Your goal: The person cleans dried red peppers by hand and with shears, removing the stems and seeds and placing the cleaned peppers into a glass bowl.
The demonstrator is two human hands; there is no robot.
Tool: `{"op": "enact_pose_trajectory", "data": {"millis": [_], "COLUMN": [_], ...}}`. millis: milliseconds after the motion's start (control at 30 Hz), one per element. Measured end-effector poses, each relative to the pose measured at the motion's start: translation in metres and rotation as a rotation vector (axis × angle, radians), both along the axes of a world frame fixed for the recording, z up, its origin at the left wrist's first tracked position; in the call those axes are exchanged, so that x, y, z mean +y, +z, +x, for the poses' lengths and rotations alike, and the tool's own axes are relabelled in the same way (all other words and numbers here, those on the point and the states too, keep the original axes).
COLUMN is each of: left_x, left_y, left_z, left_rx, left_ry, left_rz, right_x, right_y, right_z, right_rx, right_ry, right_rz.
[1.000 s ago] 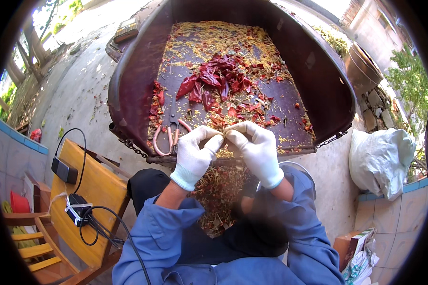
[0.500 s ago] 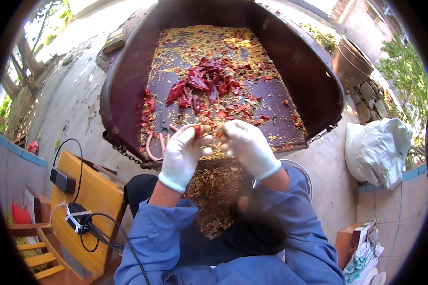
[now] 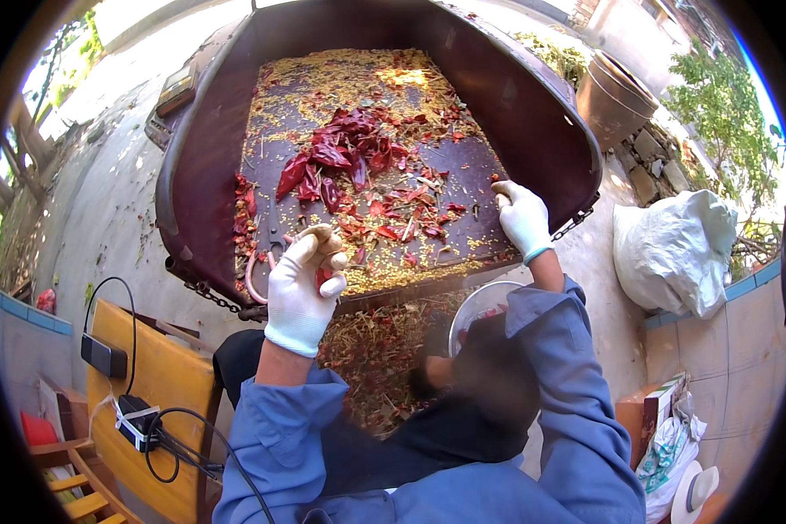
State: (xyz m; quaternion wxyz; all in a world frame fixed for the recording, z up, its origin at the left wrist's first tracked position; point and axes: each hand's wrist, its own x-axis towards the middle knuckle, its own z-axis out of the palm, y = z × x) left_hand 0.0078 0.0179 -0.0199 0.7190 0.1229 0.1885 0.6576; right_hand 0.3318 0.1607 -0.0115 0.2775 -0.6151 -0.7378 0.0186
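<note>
My left hand point(image 3: 304, 286), in a white glove, is raised over the near edge of a dark red cart bed point(image 3: 196, 166). Its fingers curl round a red dried chili piece point(image 3: 324, 276), partly hidden. Far apart from it, my right hand point(image 3: 524, 220), also gloved, reaches over the bed's right side. Its fingertips are pressed together; what they hold, if anything, is too small to name. Dark red dried chilies point(image 3: 358, 148) lie heaped mid-bed, amid yellow seeds point(image 3: 323, 72) and red scraps. Beside my left hand rest scissors point(image 3: 251, 278) with pink handles.
Below the bed, chili stems and scraps point(image 3: 371, 349) lie in a pile. A pale bucket point(image 3: 459, 316) stands by my right leg. At left is a yellow wooden board point(image 3: 170, 384) with black cabled devices; at right, a full white sack point(image 3: 672, 253). A chain point(image 3: 572, 225) hangs at the bed's corner.
My hands, close together before, have separated. The right one has swung out to the bed's right side; the left stays near the front edge with a red piece. The whole view has shifted slightly.
</note>
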Motion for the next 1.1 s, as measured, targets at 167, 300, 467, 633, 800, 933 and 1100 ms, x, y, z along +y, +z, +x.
{"op": "enact_pose_trajectory", "data": {"millis": [167,300,467,633,800,933,1100], "left_x": [0.0,0.0,-0.003,-0.001,-0.002,0.0,0.0], "left_y": [-0.007,-0.001,0.001,0.001,-0.001,-0.003,-0.003], "left_z": [-0.01,-0.012,-0.012,-0.007,-0.003,0.002,0.004], "left_rx": [0.062,0.103,0.113,0.16,0.227,0.228,0.245], "left_ry": [0.05,0.099,0.11,0.094,0.084,0.039,0.048], "left_rz": [-0.016,-0.059,-0.059,-0.038,-0.059,-0.044,-0.064], "right_x": [-0.016,-0.013,-0.022,-0.038,-0.059,-0.053,-0.036], "right_y": [-0.016,-0.011,0.008,0.012,0.013,-0.002,-0.016], "right_z": [-0.036,-0.048,-0.054,-0.055,-0.083,-0.109,-0.121], "right_rx": [-0.176,-0.205,0.189,0.18,0.086,-0.143,-0.329], "right_ry": [0.163,0.18,0.318,0.266,0.413,0.474,0.466], "right_rz": [-0.012,-0.063,-0.41,-0.194,-0.021,0.132,0.115]}}
